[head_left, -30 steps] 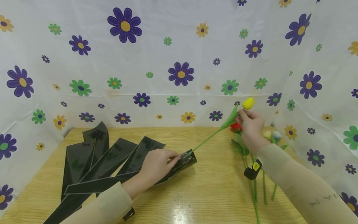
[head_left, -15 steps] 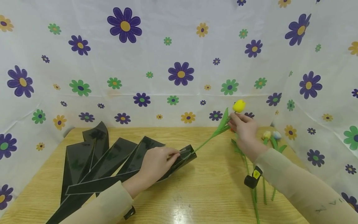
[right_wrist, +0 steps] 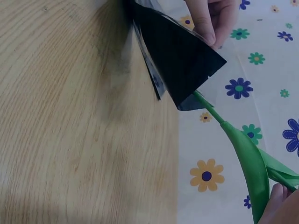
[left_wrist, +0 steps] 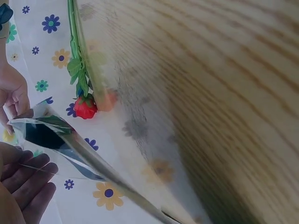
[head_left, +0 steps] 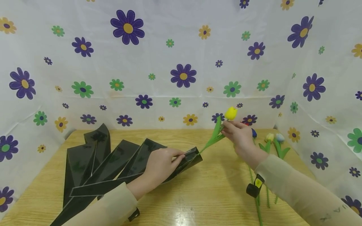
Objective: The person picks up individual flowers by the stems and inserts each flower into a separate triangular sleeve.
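My right hand (head_left: 240, 136) pinches a yellow tulip (head_left: 231, 113) just below its bloom. The tulip's green stem (right_wrist: 209, 108) slants down to the left, its lower part hidden inside a glossy black sleeve (right_wrist: 177, 56). At the sleeve's mouth, my left hand (head_left: 164, 164) pinches the upper edge between thumb and fingers. In the left wrist view that sleeve (left_wrist: 44, 133) gapes toward the right hand (left_wrist: 13, 91). Green leaves (head_left: 215, 131) stand out from the stem between the two hands.
More black sleeves (head_left: 80, 160) lie overlapping at the left of the wooden table (head_left: 215, 194). On the right lie a red rose (left_wrist: 85, 107), a blue bloom (head_left: 254, 133), a pale yellow tulip (head_left: 270, 137) and a light blue tulip (head_left: 280, 137). Flower-printed cloth (head_left: 152, 56) hangs behind.
My right hand has moved left and slightly down with the yellow tulip, and more of its stem has slid into the black sleeve. The left hand keeps its pinch on the sleeve's mouth.
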`<state>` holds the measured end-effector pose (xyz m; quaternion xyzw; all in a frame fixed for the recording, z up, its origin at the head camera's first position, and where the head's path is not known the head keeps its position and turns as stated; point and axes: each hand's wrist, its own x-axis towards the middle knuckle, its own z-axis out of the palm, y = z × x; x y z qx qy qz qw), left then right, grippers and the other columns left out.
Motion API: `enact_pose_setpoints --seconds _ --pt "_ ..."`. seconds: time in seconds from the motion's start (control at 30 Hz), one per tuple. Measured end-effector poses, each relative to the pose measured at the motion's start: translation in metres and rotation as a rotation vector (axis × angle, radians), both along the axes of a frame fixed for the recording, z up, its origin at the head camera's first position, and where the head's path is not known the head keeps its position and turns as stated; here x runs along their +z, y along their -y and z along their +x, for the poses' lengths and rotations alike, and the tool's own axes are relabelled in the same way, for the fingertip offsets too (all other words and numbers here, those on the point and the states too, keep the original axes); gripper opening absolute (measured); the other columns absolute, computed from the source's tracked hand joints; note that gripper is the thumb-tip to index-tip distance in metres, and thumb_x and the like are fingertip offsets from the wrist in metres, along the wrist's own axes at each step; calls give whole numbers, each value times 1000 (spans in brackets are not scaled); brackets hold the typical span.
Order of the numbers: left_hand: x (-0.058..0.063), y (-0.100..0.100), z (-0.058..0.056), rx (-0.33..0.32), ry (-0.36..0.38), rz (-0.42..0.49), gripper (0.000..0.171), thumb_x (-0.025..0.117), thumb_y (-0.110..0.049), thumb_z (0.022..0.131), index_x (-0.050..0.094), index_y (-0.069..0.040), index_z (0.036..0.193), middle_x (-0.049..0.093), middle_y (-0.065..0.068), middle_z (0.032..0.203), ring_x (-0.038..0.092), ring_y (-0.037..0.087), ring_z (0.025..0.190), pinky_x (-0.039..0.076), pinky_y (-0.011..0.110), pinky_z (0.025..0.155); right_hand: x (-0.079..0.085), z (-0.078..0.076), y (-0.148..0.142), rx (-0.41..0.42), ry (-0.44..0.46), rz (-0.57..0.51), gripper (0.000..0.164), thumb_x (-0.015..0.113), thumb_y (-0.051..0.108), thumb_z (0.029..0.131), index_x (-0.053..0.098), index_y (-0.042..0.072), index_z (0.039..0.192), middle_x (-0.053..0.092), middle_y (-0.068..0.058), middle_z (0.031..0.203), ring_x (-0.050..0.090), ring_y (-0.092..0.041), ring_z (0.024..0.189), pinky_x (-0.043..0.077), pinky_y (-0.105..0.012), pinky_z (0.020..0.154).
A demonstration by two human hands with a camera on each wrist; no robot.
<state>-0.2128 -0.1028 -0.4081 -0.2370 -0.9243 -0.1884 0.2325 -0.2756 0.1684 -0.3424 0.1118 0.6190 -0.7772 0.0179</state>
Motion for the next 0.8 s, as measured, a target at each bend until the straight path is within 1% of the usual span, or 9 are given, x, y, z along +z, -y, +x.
enact_pose_setpoints --seconds 0.1,0.23,0.3,0.47,0.57,0.63,0.8 --pt "1 0 1 0 -11 -3 13 82 -30 95 86 -20 103 84 -2 89 66 6 57 37 15 47 -1 3 1 32 6 26 49 65 9 106 51 -9 150 74 8 88 74 -1 81 61 -15 84" --pt "1 0 0 8 -20 -9 13 82 -30 95 86 -20 102 84 -1 89 65 6 55 35 16 46 -2 6 4 63 16 73 50 68 10 105 53 -8 148 74 8 89 75 -2 80 62 -15 82" --pt "1 0 0 11 -24 -8 13 82 -30 95 86 -20 102 83 -1 89 64 6 54 34 16 45 -2 8 5 89 13 107 49 69 11 104 55 -9 147 74 7 90 74 -3 81 62 -16 82" --pt "2 1 0 8 -31 6 13 81 -29 96 86 -19 102 83 0 90 66 7 55 36 16 46 -4 13 9 163 -25 237 45 70 14 104 60 -8 142 75 6 94 75 -3 84 63 -18 85" --pt "3 0 0 10 -35 10 13 81 -29 96 86 -18 102 84 0 90 67 7 56 36 16 46 -5 16 11 195 -30 285 42 70 16 105 62 -7 139 76 4 98 75 -4 86 63 -20 87" --pt "4 -1 -1 12 -34 10 13 81 -29 96 86 -18 102 84 0 90 67 8 56 36 17 46 -7 18 13 216 -26 301 42 69 16 105 62 -8 139 75 3 101 75 -5 86 63 -20 87" --pt "5 -2 0 19 -32 11 13 82 -29 95 86 -19 102 84 0 91 68 9 57 35 17 46 -9 24 19 259 -13 261 43 67 12 105 58 -11 141 74 -1 104 75 -5 85 64 -21 87"
